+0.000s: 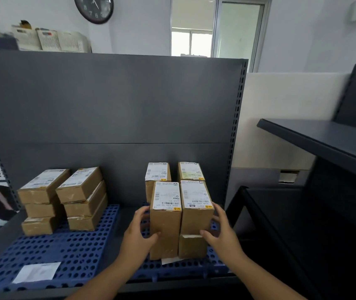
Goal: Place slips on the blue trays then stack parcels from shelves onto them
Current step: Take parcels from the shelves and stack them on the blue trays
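Two blue perforated trays lie side by side on a grey shelf. The left tray carries a white slip near its front and two stacks of brown parcels at its back. The right tray holds several upright labelled parcels with a slip peeking out beneath them. My left hand presses the left side of the front left parcel. My right hand grips the right side of the front right parcel, which sits on a lower parcel.
A dark grey back panel rises behind the shelf. Another dark shelving unit stands at the right with a lower board beneath it. A clock, window and white boxes are on the far wall above.
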`<state>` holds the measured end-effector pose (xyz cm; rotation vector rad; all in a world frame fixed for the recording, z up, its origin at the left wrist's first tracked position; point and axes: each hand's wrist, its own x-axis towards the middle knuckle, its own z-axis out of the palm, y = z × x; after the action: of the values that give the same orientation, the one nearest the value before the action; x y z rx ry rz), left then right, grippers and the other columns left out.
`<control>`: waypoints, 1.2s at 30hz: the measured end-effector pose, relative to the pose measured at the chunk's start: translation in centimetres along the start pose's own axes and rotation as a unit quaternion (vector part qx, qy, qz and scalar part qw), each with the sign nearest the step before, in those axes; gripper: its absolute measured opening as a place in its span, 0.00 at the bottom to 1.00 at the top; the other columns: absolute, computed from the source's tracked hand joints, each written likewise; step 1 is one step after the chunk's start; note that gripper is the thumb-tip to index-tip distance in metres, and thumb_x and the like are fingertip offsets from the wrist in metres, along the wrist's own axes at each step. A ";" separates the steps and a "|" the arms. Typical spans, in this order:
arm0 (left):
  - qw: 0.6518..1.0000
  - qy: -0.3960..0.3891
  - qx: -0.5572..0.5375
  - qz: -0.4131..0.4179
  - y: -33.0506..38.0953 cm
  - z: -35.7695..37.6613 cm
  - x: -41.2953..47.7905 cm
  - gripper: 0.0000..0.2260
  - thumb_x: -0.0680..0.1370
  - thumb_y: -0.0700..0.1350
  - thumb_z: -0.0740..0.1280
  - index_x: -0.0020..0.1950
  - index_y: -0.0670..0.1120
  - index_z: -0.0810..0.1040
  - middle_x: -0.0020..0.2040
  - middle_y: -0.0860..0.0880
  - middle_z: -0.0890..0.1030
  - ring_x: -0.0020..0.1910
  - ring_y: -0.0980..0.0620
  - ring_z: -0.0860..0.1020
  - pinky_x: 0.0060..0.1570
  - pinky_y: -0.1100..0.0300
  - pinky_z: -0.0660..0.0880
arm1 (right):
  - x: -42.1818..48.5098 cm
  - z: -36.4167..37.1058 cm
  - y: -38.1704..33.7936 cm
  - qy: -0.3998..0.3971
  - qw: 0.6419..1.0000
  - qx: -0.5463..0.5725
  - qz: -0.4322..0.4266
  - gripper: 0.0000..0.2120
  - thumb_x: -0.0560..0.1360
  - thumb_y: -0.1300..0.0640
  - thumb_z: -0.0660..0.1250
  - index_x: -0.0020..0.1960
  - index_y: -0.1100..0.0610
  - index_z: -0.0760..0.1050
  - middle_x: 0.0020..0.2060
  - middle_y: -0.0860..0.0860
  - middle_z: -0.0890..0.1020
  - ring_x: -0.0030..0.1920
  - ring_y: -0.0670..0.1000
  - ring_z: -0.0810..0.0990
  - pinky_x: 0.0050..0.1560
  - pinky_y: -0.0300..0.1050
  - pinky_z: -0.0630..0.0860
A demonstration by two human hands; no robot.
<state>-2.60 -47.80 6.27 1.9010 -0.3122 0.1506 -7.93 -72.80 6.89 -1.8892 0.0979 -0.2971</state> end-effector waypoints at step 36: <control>0.956 -0.202 -0.183 -0.106 0.1 -2.5 12.9 0.33 0.65 0.58 0.79 0.66 0.72 0.70 0.61 0.62 0.80 0.58 0.52 0.82 0.53 0.46 0.81 | 14.4 -4.1 -3.0 -0.255 0.959 0.109 0.060 0.42 0.66 0.50 0.80 0.72 0.39 0.61 0.71 0.44 0.67 0.62 0.53 0.78 0.60 0.58 0.76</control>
<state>9.81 -47.28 10.51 1.5701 -0.3778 -0.4201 4.68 -78.69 13.20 -1.6771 -0.1635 0.2573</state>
